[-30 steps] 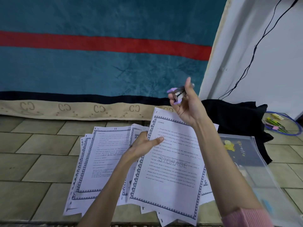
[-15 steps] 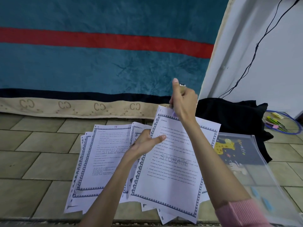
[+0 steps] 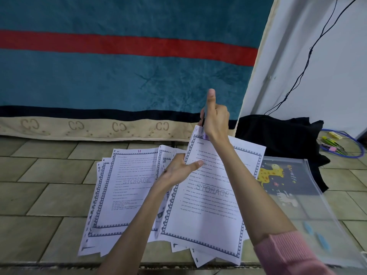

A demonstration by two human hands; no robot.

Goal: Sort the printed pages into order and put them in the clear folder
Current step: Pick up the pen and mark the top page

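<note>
change: since a second ago the right hand [image 3: 215, 120] has dropped from mid-air to the far left corner of the top page [image 3: 210, 191]; the small lilac-and-metal tool, plain then, is now mostly hidden in the fist.
page axis: long axis runs near to far, tilted slightly right; heading at the far end, far edge lifted off the pile.
pile: more printed pages [image 3: 123, 187] fanned on the tiled floor [image 3: 39, 195], to the left and beneath.
clear folder: [image 3: 309, 199] flat on the floor just right of the pages, partly under them.
writing: "storage" as heading and grey watermark; "giraffe" on the dark card inside the folder; "cc" repeated along the beige hem of the blue blanket [image 3: 119, 76].
right hand: fingers curled around the tool [image 3: 203, 118], thumb straight up, forearm crossing the page.
left hand: [image 3: 178, 171] pinches the page's left edge, thumb on top.
</note>
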